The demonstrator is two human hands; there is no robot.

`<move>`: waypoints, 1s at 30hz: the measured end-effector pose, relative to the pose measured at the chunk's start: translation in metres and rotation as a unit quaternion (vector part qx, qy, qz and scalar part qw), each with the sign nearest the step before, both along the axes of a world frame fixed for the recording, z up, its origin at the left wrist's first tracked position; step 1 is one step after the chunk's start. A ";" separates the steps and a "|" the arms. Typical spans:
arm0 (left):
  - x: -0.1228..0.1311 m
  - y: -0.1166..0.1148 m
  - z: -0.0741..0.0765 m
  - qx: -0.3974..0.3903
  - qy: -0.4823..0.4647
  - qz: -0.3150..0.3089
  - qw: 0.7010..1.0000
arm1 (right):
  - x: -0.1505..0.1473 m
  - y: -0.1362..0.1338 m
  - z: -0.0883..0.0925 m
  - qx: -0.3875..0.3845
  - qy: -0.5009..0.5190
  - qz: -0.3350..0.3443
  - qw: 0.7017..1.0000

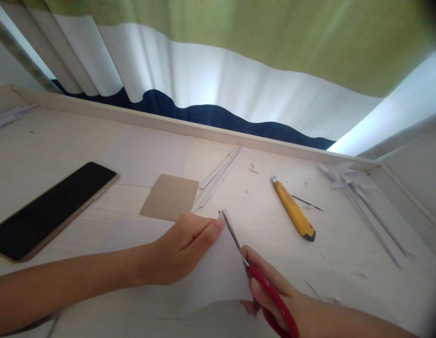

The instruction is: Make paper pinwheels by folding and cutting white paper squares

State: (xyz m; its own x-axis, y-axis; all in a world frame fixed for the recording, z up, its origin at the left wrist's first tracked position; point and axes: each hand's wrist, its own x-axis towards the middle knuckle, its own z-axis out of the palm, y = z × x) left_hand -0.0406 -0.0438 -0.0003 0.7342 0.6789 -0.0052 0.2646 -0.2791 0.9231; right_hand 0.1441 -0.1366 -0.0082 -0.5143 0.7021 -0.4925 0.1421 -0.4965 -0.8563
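My left hand [189, 244] is closed, pinching the upper edge of a sheet of white paper [218, 277] between thumb and fingers. My right hand [270, 281] grips a pair of scissors [269, 288] with red handles. Their blades reach up along the paper's right side to its top edge, close to my left thumb, where a narrow strip of paper stands up at the tips. Beyond my left hand lies a square of brown cardboard [170, 196]. Part of another white sheet [133, 232] shows behind my left forearm.
A phone [56, 211] lies at the left and a white sheet [150, 155] at the back. Folded paper strips [221, 171] rest mid-table. At the right are a yellow utility knife [293, 209], a thin black stick [307, 203] and paper pinwheels [344, 177]. A raised rim [203, 133] edges the table.
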 end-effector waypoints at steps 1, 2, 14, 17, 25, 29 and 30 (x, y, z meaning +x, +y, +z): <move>0.000 0.000 0.000 0.001 0.000 -0.001 1.000 | 0.000 0.000 0.000 -0.001 0.002 0.001 1.000; 0.000 0.000 0.000 0.002 0.001 -0.003 1.000 | -0.001 0.000 0.000 -0.004 0.003 0.003 1.000; 0.000 0.000 -0.001 0.029 0.003 -0.005 1.000 | -0.010 0.003 0.004 -0.020 0.014 0.007 1.000; 0.000 0.001 -0.004 0.041 -0.007 -0.001 0.999 | -0.009 0.002 0.002 -0.020 0.007 0.004 1.000; 0.000 0.000 -0.005 0.061 -0.004 0.004 0.998 | -0.010 0.004 0.005 0.035 0.005 0.019 0.999; 0.000 0.000 -0.004 0.072 0.002 0.002 0.997 | -0.012 0.004 0.005 0.040 0.012 0.004 0.999; 0.000 0.000 -0.004 0.072 0.003 0.001 0.997 | -0.012 0.003 0.003 0.041 0.014 -0.002 0.999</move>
